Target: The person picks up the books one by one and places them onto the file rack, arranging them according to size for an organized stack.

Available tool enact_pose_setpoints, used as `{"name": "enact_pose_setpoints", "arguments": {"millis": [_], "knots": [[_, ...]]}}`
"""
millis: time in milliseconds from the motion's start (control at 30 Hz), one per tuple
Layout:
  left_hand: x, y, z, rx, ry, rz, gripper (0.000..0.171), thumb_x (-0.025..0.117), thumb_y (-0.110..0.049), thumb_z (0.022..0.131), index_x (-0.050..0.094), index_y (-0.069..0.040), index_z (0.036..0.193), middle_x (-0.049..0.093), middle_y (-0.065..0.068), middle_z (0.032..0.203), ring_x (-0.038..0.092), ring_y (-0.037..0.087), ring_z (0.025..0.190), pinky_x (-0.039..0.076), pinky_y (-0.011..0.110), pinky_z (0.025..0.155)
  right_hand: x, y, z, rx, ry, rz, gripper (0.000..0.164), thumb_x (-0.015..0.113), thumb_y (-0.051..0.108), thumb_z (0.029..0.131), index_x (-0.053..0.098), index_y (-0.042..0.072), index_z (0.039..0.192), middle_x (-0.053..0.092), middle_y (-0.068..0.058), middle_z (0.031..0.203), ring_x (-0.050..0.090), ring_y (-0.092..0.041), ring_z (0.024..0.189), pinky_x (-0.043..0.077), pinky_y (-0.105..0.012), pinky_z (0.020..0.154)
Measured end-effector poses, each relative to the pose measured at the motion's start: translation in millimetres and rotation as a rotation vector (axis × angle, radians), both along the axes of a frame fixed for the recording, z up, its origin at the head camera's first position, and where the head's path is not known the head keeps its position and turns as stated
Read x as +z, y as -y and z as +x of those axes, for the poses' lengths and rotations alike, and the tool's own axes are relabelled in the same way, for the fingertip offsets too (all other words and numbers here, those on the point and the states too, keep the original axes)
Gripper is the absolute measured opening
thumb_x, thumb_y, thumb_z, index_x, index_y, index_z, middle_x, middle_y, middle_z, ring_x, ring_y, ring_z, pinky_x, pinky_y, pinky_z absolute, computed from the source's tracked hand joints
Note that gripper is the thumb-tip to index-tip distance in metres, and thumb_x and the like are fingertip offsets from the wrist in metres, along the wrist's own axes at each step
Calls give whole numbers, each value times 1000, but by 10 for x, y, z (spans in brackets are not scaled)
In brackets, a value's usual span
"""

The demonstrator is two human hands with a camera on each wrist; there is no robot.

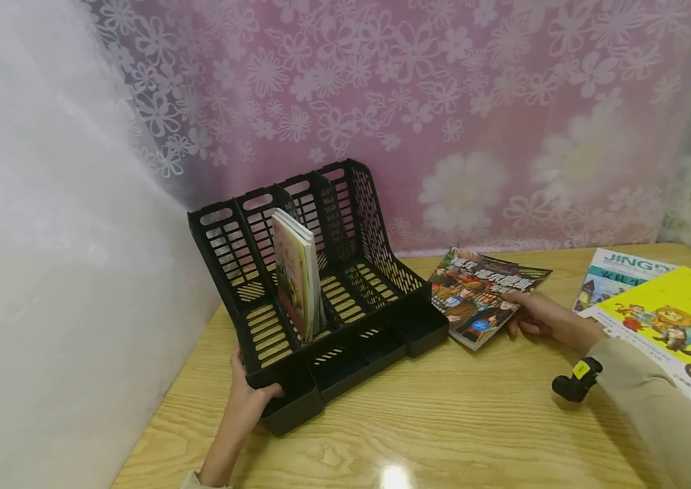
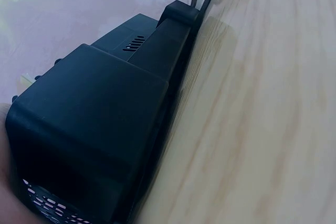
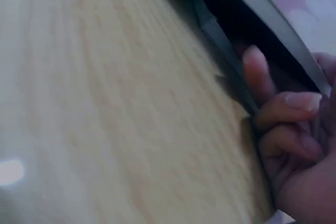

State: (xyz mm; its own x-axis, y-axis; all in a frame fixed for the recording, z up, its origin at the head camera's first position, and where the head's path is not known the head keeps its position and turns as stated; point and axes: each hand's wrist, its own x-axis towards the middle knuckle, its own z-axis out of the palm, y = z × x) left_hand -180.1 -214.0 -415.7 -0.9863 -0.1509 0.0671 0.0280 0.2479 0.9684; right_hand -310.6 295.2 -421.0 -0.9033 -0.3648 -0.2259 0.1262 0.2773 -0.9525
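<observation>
A black slatted file rack with several upright compartments and a front tray stands at the left of the table. My left hand grips its front left corner, thumb over the tray's end. In the left wrist view the tray fills the left side. Beyond the rack's right end lies a dark illustrated comic book, apparently with another under it. My right hand pinches the near right edge, thumb on top. The right wrist view shows the curled fingers beneath the raised book edge.
Thin books stand upright in a compartment of the rack. At the right, a yellow book with a cartoon lion overlaps a white and teal book. A white wall covering borders the left; a pink floral curtain hangs behind.
</observation>
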Motion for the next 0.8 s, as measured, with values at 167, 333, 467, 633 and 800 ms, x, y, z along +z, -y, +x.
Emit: {"name": "enact_pose_setpoints", "arguments": {"millis": [167, 333, 467, 633, 800], "knots": [[-8, 14, 24, -3, 8, -4, 113, 66, 9, 65, -3, -9, 152, 25, 25, 147, 32, 39, 129, 27, 48, 101, -15, 75, 64, -117, -6, -122, 30, 43, 24, 101, 65, 10, 86, 51, 5, 46, 38, -4, 39, 34, -20, 46], [-28, 27, 45, -4, 8, -6, 115, 66, 8, 64, -5, -10, 152, 24, 25, 148, 33, 39, 128, 28, 48, 101, 156, 151, 115, -137, -3, -283, 26, 47, 16, 100, 70, 11, 88, 54, 3, 48, 43, -3, 41, 35, -18, 45], [-37, 21, 46, -22, 5, -15, 114, 66, 8, 65, -6, -8, 152, 24, 27, 147, 35, 40, 128, 30, 48, 100, 406, 224, 173, -145, -54, -294, 27, 46, 12, 100, 69, 7, 86, 61, -2, 52, 47, -4, 39, 39, -18, 44], [-20, 21, 41, -11, 7, -13, 114, 66, 7, 65, -6, -9, 152, 24, 27, 148, 33, 41, 131, 28, 50, 102, 752, 378, 267, -199, -154, -299, 24, 46, 13, 100, 67, 6, 91, 52, -1, 45, 52, -11, 41, 43, -22, 45], [6, 21, 11, -15, -3, -11, 114, 67, 7, 64, -4, -9, 152, 26, 27, 146, 36, 40, 128, 29, 49, 101, 1015, 567, 376, -290, -241, -344, 24, 49, 16, 99, 65, 4, 86, 54, -3, 47, 52, -12, 40, 33, -24, 37]]}}
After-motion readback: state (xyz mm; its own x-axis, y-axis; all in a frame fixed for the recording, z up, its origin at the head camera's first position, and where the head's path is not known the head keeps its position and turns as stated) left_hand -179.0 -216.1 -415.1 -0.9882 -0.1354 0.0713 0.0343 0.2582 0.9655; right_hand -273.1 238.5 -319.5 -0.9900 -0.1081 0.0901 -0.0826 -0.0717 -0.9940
